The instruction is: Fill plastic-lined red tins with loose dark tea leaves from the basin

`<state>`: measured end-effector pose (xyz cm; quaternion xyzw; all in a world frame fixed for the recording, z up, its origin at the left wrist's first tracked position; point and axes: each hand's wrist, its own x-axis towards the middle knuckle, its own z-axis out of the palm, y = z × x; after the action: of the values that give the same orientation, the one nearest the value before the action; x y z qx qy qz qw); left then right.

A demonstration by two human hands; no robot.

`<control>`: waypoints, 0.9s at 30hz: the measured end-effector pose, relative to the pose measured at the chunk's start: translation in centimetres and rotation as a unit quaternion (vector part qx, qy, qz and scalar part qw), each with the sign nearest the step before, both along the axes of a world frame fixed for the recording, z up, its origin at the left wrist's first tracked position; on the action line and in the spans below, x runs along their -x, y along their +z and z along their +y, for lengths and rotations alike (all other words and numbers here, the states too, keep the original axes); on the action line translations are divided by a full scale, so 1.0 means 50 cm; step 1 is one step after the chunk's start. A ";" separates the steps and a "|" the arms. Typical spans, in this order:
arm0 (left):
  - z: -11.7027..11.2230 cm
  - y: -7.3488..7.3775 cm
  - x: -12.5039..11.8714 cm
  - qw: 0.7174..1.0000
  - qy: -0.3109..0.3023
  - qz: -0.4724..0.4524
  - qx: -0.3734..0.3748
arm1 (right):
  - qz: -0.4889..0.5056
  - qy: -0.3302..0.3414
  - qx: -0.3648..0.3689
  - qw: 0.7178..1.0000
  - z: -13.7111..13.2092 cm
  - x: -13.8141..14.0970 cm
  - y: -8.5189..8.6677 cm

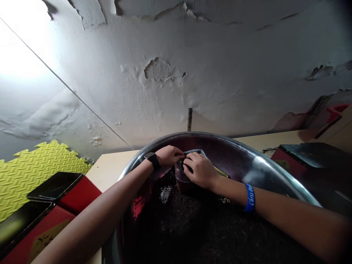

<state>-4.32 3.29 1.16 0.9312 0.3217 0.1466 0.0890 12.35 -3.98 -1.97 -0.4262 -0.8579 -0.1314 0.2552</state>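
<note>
My left hand (169, 155), with a black watch on the wrist, has its fingers pinched together at the edge of a clear plastic bag (180, 172). Beside it my right hand (202, 170), wearing a blue wristband, curls its fingers over the same bag. The two hands nearly meet at the bag's top. Below the bag is a dark reddish container, mostly in shadow; whether the bag sits inside it I cannot tell. All of this is within a large metal basin (275, 167), over dark, loose, dry-looking material (192, 223) resembling tea leaves. The fingertips are partly hidden.
Red boxes with black lids (79, 192) stand left of the basin, near a yellow foam mat (35, 172). Another black-topped box (310, 156) is at the right. A light wooden tabletop (110, 167) lies beneath, against a peeling wall (206, 73). A thin cord (63, 81) crosses the left.
</note>
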 end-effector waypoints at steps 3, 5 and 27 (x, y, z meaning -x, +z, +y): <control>0.006 -0.005 0.000 1.000 -0.003 0.012 -0.007 | -0.018 0.007 0.010 1.000 0.009 -0.008 0.010; 0.008 -0.009 -0.001 1.000 0.000 0.013 -0.015 | -0.014 0.007 0.004 1.000 0.008 -0.012 0.025; -0.032 -0.008 -0.030 0.997 -0.032 -0.056 -0.043 | -0.252 0.185 0.284 0.906 -0.141 0.092 -0.081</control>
<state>-2.82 1.68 0.77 0.9343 0.2798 0.2091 0.0712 7.77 -11.04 -6.03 -0.2667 -0.9581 0.0646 -0.0818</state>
